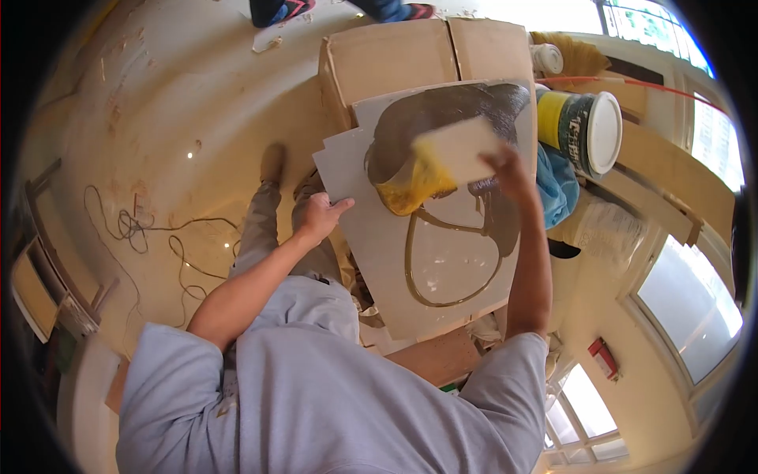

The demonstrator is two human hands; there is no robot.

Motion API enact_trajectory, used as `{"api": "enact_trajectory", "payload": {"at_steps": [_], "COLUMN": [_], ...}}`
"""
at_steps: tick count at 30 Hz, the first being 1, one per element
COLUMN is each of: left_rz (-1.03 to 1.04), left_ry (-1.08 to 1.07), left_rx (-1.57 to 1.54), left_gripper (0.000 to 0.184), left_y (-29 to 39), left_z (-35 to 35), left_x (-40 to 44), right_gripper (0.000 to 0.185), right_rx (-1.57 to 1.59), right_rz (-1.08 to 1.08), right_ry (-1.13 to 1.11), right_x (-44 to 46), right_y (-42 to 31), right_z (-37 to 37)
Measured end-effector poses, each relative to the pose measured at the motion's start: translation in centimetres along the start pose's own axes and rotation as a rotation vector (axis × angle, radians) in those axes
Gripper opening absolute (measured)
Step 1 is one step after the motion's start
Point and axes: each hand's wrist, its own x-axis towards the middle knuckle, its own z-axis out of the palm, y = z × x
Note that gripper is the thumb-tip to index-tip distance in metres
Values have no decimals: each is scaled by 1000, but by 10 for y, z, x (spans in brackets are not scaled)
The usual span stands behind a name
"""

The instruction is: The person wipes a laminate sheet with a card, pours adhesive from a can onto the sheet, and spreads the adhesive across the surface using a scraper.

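My right hand (508, 170) grips the right end of a pale flat rectangular piece (462, 150), perhaps a spreader, smeared by motion. Yellow wet glue (414, 186) shows at its left end, over the grey sheet (367, 261). A dark wet coating (403, 118) covers much of the sheet's far part. Nearer to me, a thick brown line of glue (412, 272) curves in a loop on the sheet. My left hand (320, 217) holds the sheet's left edge, thumb stretched on top; its other fingers are partly hidden.
A large cardboard box (387, 59) stands beneath and beyond the sheet. To the right are a yellow and dark bucket (576, 130) and a blue plastic bag (557, 186). A cable (178, 229) lies tangled on the floor at left. Another person's feet (296, 9) show at the top.
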Motion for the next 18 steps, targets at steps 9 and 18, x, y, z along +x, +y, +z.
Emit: {"api": "enact_trajectory", "payload": {"at_steps": [9,18], "left_rz": [189,155], "left_ry": [85,130], "left_rx": [64,87], "left_gripper": [37,30], "left_y": [10,28], "left_z": [7,12], "left_x": [-10,-23], "right_gripper": [41,33], "right_rx": [-168,-181], "right_rz": [-263,-330], "right_ry": [38,415], "right_x": [34,50], "right_y": [-93,-93], "right_z": [44,68]}}
